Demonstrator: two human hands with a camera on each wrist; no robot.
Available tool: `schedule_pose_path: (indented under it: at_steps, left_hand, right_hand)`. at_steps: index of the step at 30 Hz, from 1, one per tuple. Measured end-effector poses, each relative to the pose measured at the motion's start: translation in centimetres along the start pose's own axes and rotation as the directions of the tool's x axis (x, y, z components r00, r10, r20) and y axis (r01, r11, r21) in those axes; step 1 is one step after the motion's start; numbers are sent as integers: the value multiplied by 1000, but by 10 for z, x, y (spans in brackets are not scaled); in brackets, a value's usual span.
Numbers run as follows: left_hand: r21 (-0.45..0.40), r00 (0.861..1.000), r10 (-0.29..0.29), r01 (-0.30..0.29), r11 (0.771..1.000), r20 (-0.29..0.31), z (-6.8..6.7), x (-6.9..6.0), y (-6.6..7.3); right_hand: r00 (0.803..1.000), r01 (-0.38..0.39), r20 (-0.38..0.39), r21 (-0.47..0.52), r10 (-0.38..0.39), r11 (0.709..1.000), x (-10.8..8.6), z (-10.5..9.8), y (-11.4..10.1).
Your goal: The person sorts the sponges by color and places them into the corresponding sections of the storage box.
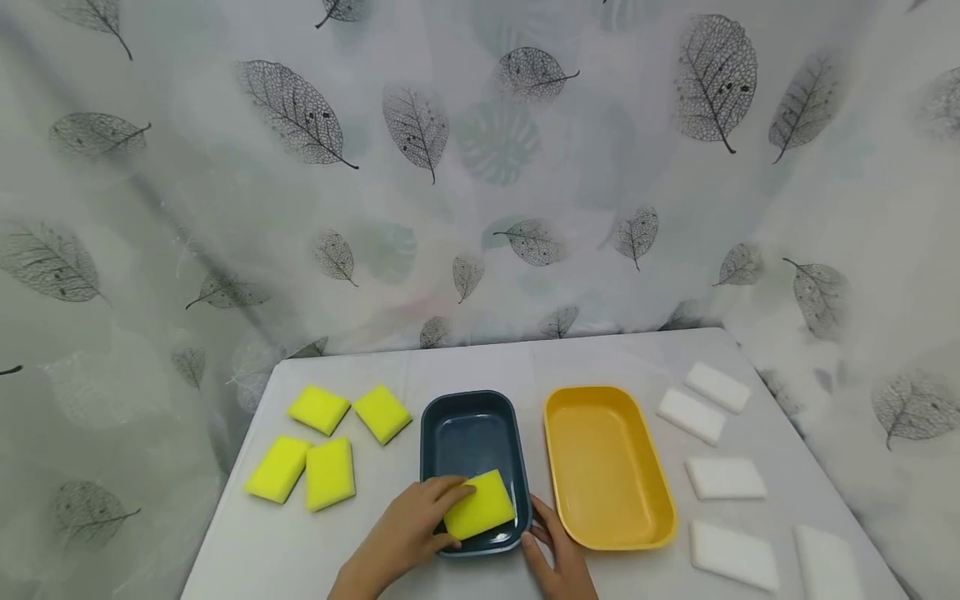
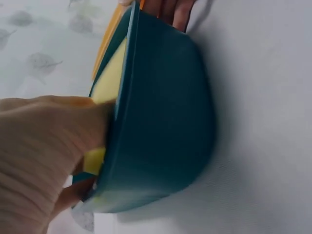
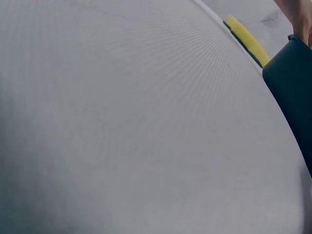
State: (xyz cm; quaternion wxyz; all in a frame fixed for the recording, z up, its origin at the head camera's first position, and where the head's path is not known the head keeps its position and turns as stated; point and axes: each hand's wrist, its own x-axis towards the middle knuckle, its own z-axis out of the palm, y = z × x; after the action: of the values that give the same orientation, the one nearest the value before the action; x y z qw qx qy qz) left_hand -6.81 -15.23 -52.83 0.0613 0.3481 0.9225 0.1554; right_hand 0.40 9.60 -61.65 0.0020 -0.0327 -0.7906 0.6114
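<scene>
In the head view my left hand (image 1: 416, 525) grips a yellow sponge (image 1: 482, 506) inside the near half of a dark blue tray (image 1: 429, 446). Its fingers reach over the sponge's left edge and the thumb lies nearer the tray's front. The left wrist view shows that same sponge (image 2: 108, 78) tilted behind the tray's wall (image 2: 163, 107), partly hidden by the left hand (image 2: 44, 151). My right hand (image 1: 558, 554) holds the tray's near right corner, its fingers along the outer wall. The right wrist view catches only the tray's outside (image 3: 295, 92), not the right hand.
An orange-yellow tray (image 1: 606, 467) stands right of the blue one. Several yellow sponges (image 1: 330, 473) lie left, one with a dark green underside (image 3: 243, 38) in the right wrist view. Several white sponge blocks (image 1: 726, 477) lie right. A leaf-patterned curtain (image 1: 465, 208) hangs behind the white table (image 1: 390, 475).
</scene>
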Motion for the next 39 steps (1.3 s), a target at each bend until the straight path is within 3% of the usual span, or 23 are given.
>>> schedule_pose_path:
  at_steps: [3, 8, 19, 27, 32, 39]
  left_hand:
    - [0, 999, 30, -30, 1000, 40, -4, 7, -1]
    - [-5, 993, 59, -59, 998, 102, -2, 14, -1]
    - [-53, 968, 17, -3, 999, 252, -7, 26, 0]
    - [-60, 975, -1, 15, 998, 223, -6, 27, 2]
    - [32, 982, -13, 7, 999, 188, -1, 27, 4]
    - [113, 987, -2, -16, 993, 159, -12, 26, 11]
  right_hand:
    - [1000, 29, -2, 3, -29, 1000, 3, 0, 2]
    - [1000, 10, 10, -2, -10, 1000, 3, -1, 2]
    - [999, 37, -6, -8, -37, 999, 2, -1, 3]
    - [999, 46, 3, -13, -46, 999, 0, 1, 4]
    - [999, 48, -1, 7, -48, 999, 0, 2, 4]
    - [999, 43, -12, -3, -43, 999, 2, 2, 3]
